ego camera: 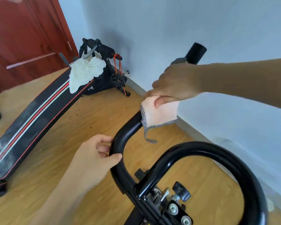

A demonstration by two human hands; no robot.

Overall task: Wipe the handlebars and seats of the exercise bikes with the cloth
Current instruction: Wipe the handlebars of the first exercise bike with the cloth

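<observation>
- Wooden floor (79, 114) and pale wall (152, 21) frame my view.
- My cloth (159, 114) wraps the handlebar (120, 143) near its upper end, to rub all round.
- My right hand (173, 82) clamps it there; my left hand (94, 158) grips the bend, likely steadying.

A handlebar (119, 140) rises from the near right toward the wall (169, 21). The left hand (91, 158) grips its bend. Farther up the bar, the right hand (173, 83) holds a cloth (161, 114) against it. To the left, a sit-up bench (31, 120) lies on the floor (96, 111), with a second cloth (84, 73) draped on its far end and a door (23, 38) behind it.
</observation>
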